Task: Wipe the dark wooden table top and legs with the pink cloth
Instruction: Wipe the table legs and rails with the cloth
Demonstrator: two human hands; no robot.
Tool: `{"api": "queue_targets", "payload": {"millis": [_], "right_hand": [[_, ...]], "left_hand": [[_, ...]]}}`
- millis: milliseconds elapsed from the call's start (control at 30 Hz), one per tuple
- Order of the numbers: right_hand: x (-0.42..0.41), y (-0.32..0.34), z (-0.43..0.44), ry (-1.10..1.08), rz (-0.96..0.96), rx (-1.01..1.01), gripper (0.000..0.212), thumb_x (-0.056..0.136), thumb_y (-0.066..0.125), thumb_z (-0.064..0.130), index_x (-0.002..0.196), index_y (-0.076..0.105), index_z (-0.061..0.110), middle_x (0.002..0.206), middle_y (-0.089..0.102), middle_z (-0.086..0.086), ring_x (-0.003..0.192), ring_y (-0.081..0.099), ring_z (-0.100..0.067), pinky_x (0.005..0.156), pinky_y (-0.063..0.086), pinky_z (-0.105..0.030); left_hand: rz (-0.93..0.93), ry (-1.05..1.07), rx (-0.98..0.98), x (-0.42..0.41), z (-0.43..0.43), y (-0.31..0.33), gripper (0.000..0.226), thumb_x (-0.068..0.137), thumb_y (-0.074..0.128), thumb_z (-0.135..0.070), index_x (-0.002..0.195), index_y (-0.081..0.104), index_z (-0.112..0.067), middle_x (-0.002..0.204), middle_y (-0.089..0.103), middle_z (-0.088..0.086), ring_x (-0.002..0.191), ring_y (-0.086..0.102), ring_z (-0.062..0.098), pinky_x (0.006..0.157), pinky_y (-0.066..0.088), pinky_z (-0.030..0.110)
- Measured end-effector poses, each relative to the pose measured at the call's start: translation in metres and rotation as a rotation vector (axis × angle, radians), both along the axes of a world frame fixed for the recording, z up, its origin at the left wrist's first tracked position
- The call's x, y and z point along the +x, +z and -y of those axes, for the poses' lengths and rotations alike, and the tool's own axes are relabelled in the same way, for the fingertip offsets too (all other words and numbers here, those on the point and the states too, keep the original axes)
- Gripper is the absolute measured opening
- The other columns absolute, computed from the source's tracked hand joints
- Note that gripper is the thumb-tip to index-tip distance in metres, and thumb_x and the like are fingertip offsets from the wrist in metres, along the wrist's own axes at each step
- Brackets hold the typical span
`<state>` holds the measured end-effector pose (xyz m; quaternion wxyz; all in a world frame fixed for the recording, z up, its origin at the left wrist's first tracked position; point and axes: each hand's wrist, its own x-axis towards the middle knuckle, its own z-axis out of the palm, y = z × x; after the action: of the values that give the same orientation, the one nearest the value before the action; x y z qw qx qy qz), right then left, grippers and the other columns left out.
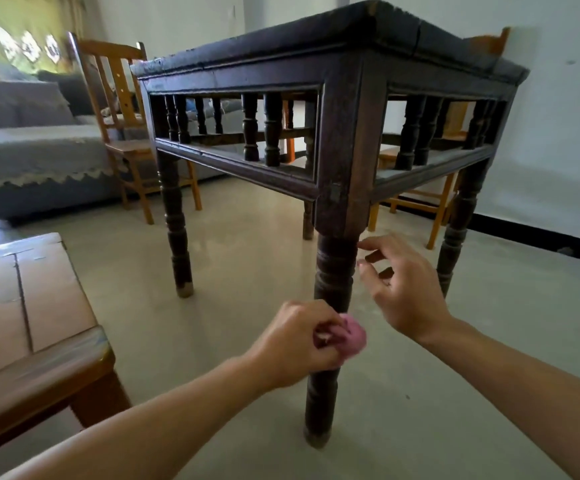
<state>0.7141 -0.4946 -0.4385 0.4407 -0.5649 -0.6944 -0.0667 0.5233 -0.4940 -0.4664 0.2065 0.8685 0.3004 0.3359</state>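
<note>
The dark wooden table [337, 67] stands in front of me, seen from low down, with its near corner leg [333, 271] in the middle of the view. My left hand [299, 344] grips the bunched pink cloth [356, 336] and holds it against the lower part of that turned leg. My right hand [402, 289] hovers just right of the leg, a little higher, fingers loosely spread and holding nothing. The table's other legs [176, 216] stand further back.
A low light-brown wooden table [32, 327] is close at my left. Orange wooden chairs [122, 109] stand behind the dark table on both sides. A grey sofa [32, 147] is at far left. Pale tiled floor [247, 265] lies under and around the table.
</note>
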Motion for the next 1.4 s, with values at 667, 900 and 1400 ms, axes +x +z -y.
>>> {"api": "queue_targets", "payload": {"millis": [667, 900, 1400], "right_hand": [[-0.008, -0.016, -0.011, 0.0, 0.077, 0.143, 0.029, 0.089, 0.064, 0.012, 0.117, 0.058, 0.012, 0.117, 0.053, -0.003, 0.088, 0.054, -0.011, 0.065, 0.052, -0.024], [-0.012, -0.018, -0.008, 0.032, 0.306, 0.248, 0.023, 0.086, 0.066, 0.008, 0.109, 0.064, 0.009, 0.108, 0.057, -0.01, 0.093, 0.055, -0.02, 0.063, 0.05, -0.026], [-0.009, -0.054, -0.007, 0.066, 0.809, 0.135, 0.055, 0.085, 0.053, 0.023, 0.139, 0.047, 0.014, 0.156, 0.031, -0.015, 0.15, 0.012, -0.032, 0.116, 0.014, -0.042]], "left_hand": [[0.379, 0.339, -0.123, 0.004, -0.032, 0.006, 0.022, 0.081, 0.067, 0.004, 0.085, 0.066, -0.018, 0.075, 0.062, -0.011, 0.065, 0.061, -0.008, 0.056, 0.047, 0.008], [0.289, 0.434, -0.265, -0.024, -0.057, 0.001, 0.018, 0.08, 0.072, -0.006, 0.094, 0.068, -0.015, 0.082, 0.066, -0.005, 0.072, 0.065, 0.003, 0.06, 0.052, 0.016], [0.307, 0.391, -0.474, -0.002, -0.043, -0.041, 0.013, 0.083, 0.068, -0.002, 0.086, 0.067, -0.015, 0.079, 0.068, 0.0, 0.061, 0.065, 0.003, 0.052, 0.05, 0.013]]}}
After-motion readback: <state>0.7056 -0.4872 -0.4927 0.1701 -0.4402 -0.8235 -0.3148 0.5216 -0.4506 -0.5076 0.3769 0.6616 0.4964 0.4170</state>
